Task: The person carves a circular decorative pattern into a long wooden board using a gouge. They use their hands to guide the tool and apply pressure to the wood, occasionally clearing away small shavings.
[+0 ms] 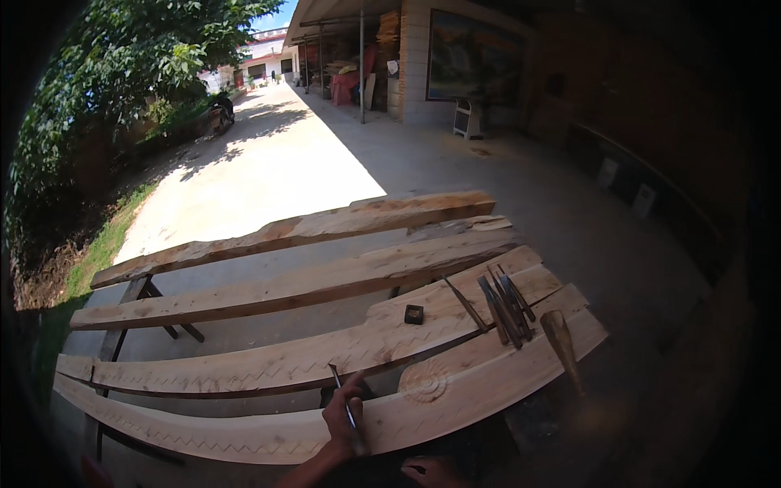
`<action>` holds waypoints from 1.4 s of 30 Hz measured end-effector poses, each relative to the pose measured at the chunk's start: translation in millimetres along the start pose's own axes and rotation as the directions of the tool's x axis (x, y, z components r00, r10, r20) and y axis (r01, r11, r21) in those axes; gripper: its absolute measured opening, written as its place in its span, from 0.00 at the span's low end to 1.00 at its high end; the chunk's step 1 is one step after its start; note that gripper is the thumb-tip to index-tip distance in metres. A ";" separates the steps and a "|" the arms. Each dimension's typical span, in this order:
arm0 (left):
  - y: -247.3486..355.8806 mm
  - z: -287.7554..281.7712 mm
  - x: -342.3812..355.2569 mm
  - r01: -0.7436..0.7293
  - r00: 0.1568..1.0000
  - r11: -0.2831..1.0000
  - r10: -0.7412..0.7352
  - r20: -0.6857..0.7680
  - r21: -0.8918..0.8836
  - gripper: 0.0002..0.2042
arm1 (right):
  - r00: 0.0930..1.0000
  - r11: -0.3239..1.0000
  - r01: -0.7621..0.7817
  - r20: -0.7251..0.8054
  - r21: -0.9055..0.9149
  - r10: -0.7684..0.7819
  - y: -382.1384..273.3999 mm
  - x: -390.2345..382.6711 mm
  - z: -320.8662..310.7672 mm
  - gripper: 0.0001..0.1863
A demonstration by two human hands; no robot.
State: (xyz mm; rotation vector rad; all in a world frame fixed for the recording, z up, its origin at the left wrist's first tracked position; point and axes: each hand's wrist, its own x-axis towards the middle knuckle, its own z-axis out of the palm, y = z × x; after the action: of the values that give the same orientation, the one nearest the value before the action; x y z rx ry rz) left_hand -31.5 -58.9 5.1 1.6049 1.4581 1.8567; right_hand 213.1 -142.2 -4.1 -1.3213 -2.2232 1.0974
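Note:
My left hand (pixel 343 419) is closed around a slim metal chisel (pixel 342 390), held upright-slanting over the near board (pixel 268 435), which has a zigzag pattern and, to the right, a carved round rosette (pixel 423 381). Behind it, another zigzag-marked board (pixel 203 370) carries a small dark square box (pixel 413 314). Several chisels (pixel 504 309) and a wooden mallet (pixel 557 333) lie at the right. My right hand (pixel 429 470) is low at the bottom edge, fingers curled; whether anything is inside is hidden.
Two rough boards (pixel 293 281) lie farther back on dark trestle supports (pixel 134 293). Beyond are a sunlit concrete yard (pixel 260 163), trees (pixel 98 73), a parked motorbike (pixel 220 118), an open shed (pixel 350 65) with stacked timber and a small white stand (pixel 466 118).

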 end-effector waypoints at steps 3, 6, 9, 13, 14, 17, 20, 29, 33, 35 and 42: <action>-7.1 19.6 5.0 -0.007 0.998 0.999 0.005 0.061 0.034 0.12 | 0.938 0.948 0.174 -0.250 -0.266 -0.242 26.5 -16.5 -29.0 0.09; -27.8 34.1 -2.0 -0.119 0.992 0.992 0.117 0.050 0.049 0.14 | 0.864 0.838 0.157 -0.339 -0.523 -0.373 30.3 -26.2 -47.1 0.09; -26.4 30.3 -11.1 -0.027 0.974 0.990 -0.006 0.228 0.138 0.20 | 0.897 0.935 0.026 -0.404 -0.353 -0.178 28.2 -45.0 -45.4 0.09; -23.0 33.0 -13.8 -0.021 0.971 0.993 -0.008 0.239 0.120 0.22 | 0.806 0.888 0.210 -0.441 -0.409 -0.394 -1.9 -23.1 -48.8 0.15; -23.6 31.9 -15.7 -0.064 0.971 0.983 0.022 0.238 0.172 0.18 | 0.782 0.874 0.257 -0.443 -0.413 -0.439 -22.9 -10.6 -55.0 0.16; -6.7 31.1 -14.0 -0.100 0.953 0.967 0.026 0.303 0.232 0.12 | 0.691 0.815 0.393 -0.448 -0.426 -0.568 -49.2 22.4 -61.3 0.27; 17.8 27.4 -15.3 -0.072 0.945 0.928 -0.053 0.321 0.365 0.10 | 0.676 0.808 0.468 -0.443 -0.359 -0.589 -65.8 41.8 -58.9 0.35; 29.2 18.4 -34.1 -0.142 0.891 0.910 -0.055 0.451 0.391 0.14 | 0.608 0.756 0.492 -0.450 -0.432 -0.653 -66.1 42.0 -50.9 0.20; 65.2 13.8 -32.9 -0.046 0.891 0.937 -0.118 0.439 0.346 0.26 | 0.531 0.761 0.512 -0.550 -0.398 -0.644 -78.1 27.7 -73.4 0.11; 72.5 14.6 -36.2 -0.024 0.908 0.944 -0.118 0.403 0.330 0.30 | 0.481 0.761 0.489 -0.596 -0.426 -0.643 -83.1 20.5 -90.9 0.09; 63.2 14.2 -52.7 -0.247 0.924 0.891 0.098 0.369 0.380 0.28 | 0.523 0.900 0.295 -0.735 -0.320 -0.433 -82.9 -5.9 -115.5 0.08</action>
State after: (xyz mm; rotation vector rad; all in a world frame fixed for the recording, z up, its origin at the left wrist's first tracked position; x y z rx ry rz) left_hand 22.5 -119.6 24.3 2.1973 1.6700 1.2945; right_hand 237.8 -118.2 133.9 -1.0079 -1.7463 0.0826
